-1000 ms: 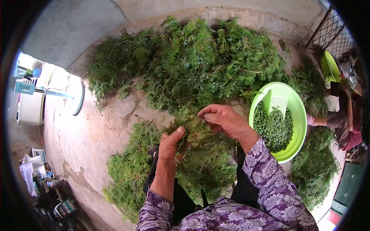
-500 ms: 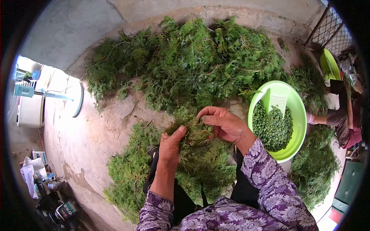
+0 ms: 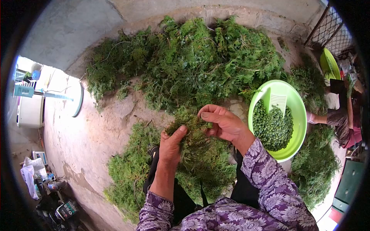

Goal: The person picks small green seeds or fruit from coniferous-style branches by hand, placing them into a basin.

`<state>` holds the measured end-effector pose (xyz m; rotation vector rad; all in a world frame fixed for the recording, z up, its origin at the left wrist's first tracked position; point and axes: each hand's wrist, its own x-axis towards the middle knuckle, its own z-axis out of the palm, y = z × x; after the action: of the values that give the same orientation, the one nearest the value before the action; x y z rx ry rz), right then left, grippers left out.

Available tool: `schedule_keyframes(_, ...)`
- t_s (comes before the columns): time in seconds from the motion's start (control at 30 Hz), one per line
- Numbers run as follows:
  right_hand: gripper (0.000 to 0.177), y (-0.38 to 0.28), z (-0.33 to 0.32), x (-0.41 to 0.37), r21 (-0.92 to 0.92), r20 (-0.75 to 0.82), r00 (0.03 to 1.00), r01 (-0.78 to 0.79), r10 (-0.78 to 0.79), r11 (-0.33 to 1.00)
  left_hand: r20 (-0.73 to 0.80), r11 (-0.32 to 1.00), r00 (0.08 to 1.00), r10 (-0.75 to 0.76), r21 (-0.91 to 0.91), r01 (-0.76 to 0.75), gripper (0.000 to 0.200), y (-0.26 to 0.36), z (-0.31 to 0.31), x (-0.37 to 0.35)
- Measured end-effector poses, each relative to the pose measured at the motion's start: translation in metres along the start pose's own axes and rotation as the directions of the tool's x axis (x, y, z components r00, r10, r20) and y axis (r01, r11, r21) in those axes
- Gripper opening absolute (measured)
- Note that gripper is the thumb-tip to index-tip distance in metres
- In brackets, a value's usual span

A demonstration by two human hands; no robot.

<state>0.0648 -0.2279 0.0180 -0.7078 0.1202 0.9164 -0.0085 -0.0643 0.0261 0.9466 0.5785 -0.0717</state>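
My left hand (image 3: 171,144) is closed on a feathery evergreen sprig (image 3: 191,134), thumb pressed along its top. To the right of the sprig, my right hand (image 3: 227,123) pinches with thumb and forefinger, and a small green seed cone (image 3: 209,125) shows at the fingertips. Close by on the right stands a lime-green washbasin (image 3: 297,131) with a ribbed washboard part. Loose green seed cones (image 3: 271,129) fill much of its bottom. Below my hands, more cut evergreen branches (image 3: 204,169) lie between my legs.
A long heap of evergreen branches (image 3: 192,57) runs along the wall, with smaller piles at left and right. At the right edge sits another person (image 3: 343,123), near a second green basin (image 3: 329,63). A fan (image 3: 77,100) stands on the left, above clutter.
My right thumb and forefinger have shifted slightly on the sprig, and the green seed cone now shows at their tips. My left hand stays almost in place.
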Motion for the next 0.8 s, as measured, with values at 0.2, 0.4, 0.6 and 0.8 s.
schedule_keyframes(0.2,0.017,-0.003,0.001,0.004,-0.408,-0.145,0.982,0.050,-0.119,0.912,0.106,0.990,0.990,0.095,0.090,-0.105,0.015,-0.004,0.004,-0.003)
schedule_keyframes(0.4,0.016,-0.004,0.001,0.007,-0.598,-0.198,0.956,0.057,-0.217,0.799,0.157,0.984,0.982,0.102,0.132,-0.123,0.014,-0.010,0.001,0.000)
schedule_keyframes(0.6,0.015,-0.014,-0.016,0.014,-0.768,-0.318,0.860,0.014,-0.400,0.641,0.134,0.982,0.983,0.127,0.122,-0.143,0.015,0.000,0.003,-0.012)
schedule_keyframes(0.8,0.009,-0.021,-0.012,0.002,-0.097,-0.208,0.972,0.092,-0.111,0.991,0.018,0.993,0.998,0.058,0.101,-0.059,0.020,0.008,0.003,-0.012)
